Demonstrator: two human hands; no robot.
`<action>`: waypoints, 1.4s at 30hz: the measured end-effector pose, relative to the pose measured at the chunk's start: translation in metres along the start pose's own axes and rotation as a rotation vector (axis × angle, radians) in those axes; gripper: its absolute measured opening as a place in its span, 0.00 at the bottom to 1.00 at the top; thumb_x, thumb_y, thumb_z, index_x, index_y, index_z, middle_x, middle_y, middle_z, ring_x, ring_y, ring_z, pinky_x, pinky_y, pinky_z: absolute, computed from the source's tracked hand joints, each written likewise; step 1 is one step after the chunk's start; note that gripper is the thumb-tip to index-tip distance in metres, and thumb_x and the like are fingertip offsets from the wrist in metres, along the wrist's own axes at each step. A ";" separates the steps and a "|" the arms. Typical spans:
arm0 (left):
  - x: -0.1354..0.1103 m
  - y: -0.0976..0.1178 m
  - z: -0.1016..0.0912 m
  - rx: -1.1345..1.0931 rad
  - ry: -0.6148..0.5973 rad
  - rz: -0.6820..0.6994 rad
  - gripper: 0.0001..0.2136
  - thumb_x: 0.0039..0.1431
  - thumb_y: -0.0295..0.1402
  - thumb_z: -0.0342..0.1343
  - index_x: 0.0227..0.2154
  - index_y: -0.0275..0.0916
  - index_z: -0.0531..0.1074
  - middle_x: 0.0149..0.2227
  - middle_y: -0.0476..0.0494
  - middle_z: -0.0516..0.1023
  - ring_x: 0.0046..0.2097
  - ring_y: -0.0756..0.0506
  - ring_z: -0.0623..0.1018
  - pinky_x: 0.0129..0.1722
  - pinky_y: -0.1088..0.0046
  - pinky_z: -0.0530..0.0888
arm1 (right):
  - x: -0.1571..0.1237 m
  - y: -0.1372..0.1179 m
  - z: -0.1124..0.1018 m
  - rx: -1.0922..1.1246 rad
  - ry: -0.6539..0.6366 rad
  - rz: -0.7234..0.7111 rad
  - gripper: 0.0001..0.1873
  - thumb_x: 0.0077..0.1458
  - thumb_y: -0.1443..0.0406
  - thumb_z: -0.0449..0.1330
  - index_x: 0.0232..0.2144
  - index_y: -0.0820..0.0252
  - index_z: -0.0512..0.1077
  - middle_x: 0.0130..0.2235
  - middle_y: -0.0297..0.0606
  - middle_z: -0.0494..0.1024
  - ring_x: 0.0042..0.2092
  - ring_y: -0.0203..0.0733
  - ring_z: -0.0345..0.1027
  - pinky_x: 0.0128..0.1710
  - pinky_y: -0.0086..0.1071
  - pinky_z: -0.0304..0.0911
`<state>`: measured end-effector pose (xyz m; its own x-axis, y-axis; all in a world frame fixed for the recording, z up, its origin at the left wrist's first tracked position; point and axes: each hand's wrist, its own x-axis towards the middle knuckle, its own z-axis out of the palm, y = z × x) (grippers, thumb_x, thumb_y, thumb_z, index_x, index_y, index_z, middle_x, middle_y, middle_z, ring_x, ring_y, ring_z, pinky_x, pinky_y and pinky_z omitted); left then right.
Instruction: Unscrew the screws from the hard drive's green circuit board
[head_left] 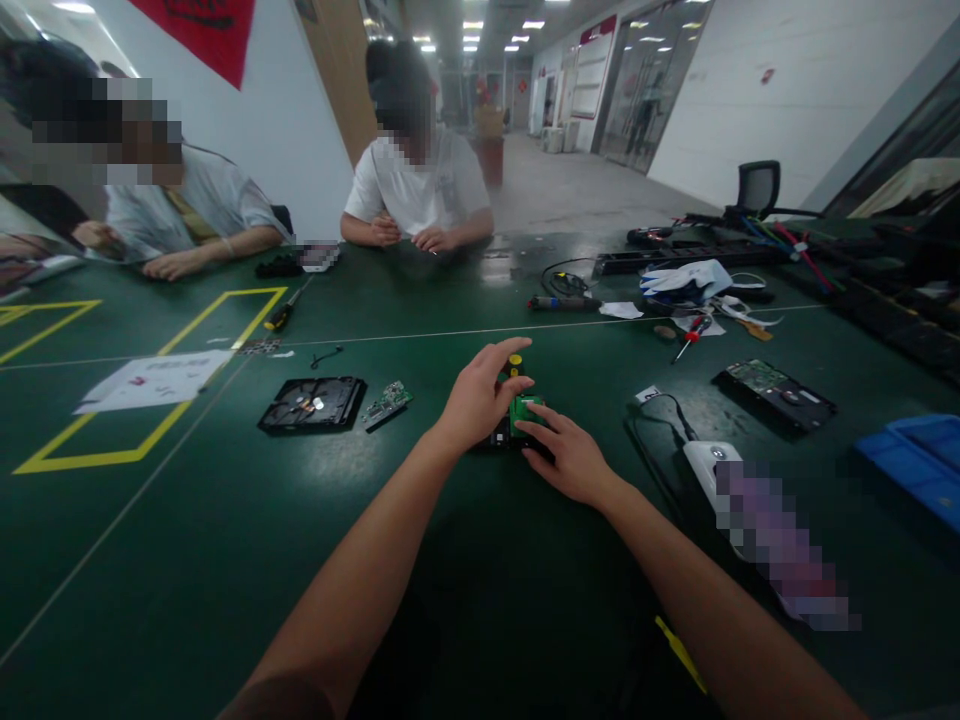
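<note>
A screwdriver with a yellow-and-black handle (515, 364) stands upright between the thumb and fingers of my left hand (480, 395). Its tip is hidden. Below it lies a black hard drive (498, 437) bearing a green circuit board (525, 408); both hands cover much of the drive. From the right, my right hand (571, 458) holds the drive, with fingertips over the board and the thumb by the near edge. To the left are an opened black drive casing (311, 404) and a loose circuit board (388, 404).
Another hard drive (776, 395) lies right, near a blue bin (915, 460) and a white corded device (712, 455). Beyond are a red screwdriver (691, 338), gloves (686, 282) and a black electric screwdriver (562, 303). Two people sit across the table; a yellow-black screwdriver (281, 313) lies left.
</note>
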<state>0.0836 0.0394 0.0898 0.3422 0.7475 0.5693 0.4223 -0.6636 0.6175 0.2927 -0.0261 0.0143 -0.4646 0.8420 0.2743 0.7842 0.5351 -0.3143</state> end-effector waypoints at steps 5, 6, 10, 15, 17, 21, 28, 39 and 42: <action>0.001 -0.003 -0.004 0.110 -0.024 0.048 0.16 0.71 0.32 0.55 0.60 0.44 0.73 0.47 0.42 0.73 0.45 0.46 0.77 0.50 0.65 0.77 | 0.000 0.002 0.003 0.002 0.019 -0.009 0.23 0.67 0.59 0.59 0.63 0.47 0.70 0.70 0.42 0.64 0.65 0.59 0.65 0.60 0.57 0.68; 0.001 -0.004 -0.005 0.082 -0.025 0.061 0.18 0.72 0.32 0.53 0.62 0.44 0.71 0.49 0.41 0.73 0.47 0.45 0.77 0.51 0.65 0.76 | 0.000 0.002 0.003 0.001 0.021 -0.010 0.24 0.67 0.59 0.59 0.63 0.47 0.69 0.70 0.42 0.64 0.65 0.59 0.65 0.60 0.57 0.68; 0.000 -0.003 -0.008 -0.078 -0.066 0.103 0.23 0.76 0.30 0.43 0.70 0.47 0.59 0.60 0.38 0.72 0.54 0.45 0.77 0.54 0.64 0.76 | -0.001 0.002 0.004 -0.006 0.016 -0.009 0.23 0.68 0.59 0.59 0.63 0.47 0.70 0.70 0.41 0.63 0.66 0.59 0.65 0.61 0.57 0.68; 0.001 -0.001 -0.008 -0.049 -0.080 0.108 0.23 0.74 0.28 0.45 0.69 0.46 0.61 0.55 0.41 0.76 0.52 0.45 0.78 0.55 0.63 0.77 | 0.000 0.002 0.004 -0.011 0.023 -0.008 0.23 0.67 0.59 0.59 0.63 0.48 0.70 0.70 0.43 0.64 0.66 0.59 0.64 0.62 0.58 0.66; 0.002 0.000 -0.007 -0.002 -0.043 0.109 0.20 0.73 0.28 0.49 0.64 0.44 0.67 0.54 0.41 0.77 0.53 0.44 0.77 0.56 0.62 0.76 | 0.000 0.002 0.004 -0.009 0.019 -0.013 0.23 0.67 0.59 0.59 0.62 0.49 0.70 0.70 0.44 0.64 0.66 0.59 0.64 0.62 0.57 0.66; 0.003 0.001 -0.006 0.050 0.004 0.099 0.13 0.71 0.31 0.54 0.55 0.42 0.74 0.51 0.41 0.78 0.51 0.44 0.79 0.54 0.64 0.76 | 0.000 0.002 0.003 -0.002 0.022 -0.014 0.23 0.67 0.59 0.59 0.63 0.49 0.70 0.70 0.44 0.64 0.66 0.59 0.64 0.61 0.56 0.67; 0.001 0.000 -0.007 0.075 -0.017 0.134 0.20 0.73 0.27 0.47 0.65 0.44 0.67 0.58 0.39 0.76 0.56 0.43 0.78 0.56 0.63 0.76 | -0.001 0.002 0.003 -0.007 0.004 -0.008 0.23 0.68 0.59 0.59 0.63 0.49 0.70 0.70 0.43 0.63 0.66 0.59 0.64 0.62 0.57 0.66; 0.001 0.000 -0.002 0.099 0.131 -0.010 0.11 0.66 0.33 0.62 0.48 0.40 0.70 0.45 0.44 0.76 0.44 0.45 0.78 0.42 0.69 0.77 | 0.000 0.001 0.001 0.005 0.005 -0.003 0.23 0.68 0.58 0.59 0.64 0.46 0.69 0.70 0.42 0.63 0.65 0.58 0.65 0.59 0.58 0.69; 0.002 0.001 -0.002 0.076 0.116 0.006 0.11 0.67 0.31 0.61 0.51 0.41 0.72 0.48 0.43 0.76 0.45 0.46 0.77 0.43 0.68 0.77 | -0.001 0.002 0.002 0.003 0.017 -0.003 0.23 0.68 0.58 0.59 0.63 0.46 0.69 0.70 0.41 0.63 0.66 0.58 0.64 0.60 0.57 0.69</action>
<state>0.0832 0.0408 0.0924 0.2477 0.7325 0.6341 0.4843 -0.6604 0.5738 0.2939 -0.0257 0.0121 -0.4598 0.8390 0.2911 0.7816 0.5379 -0.3158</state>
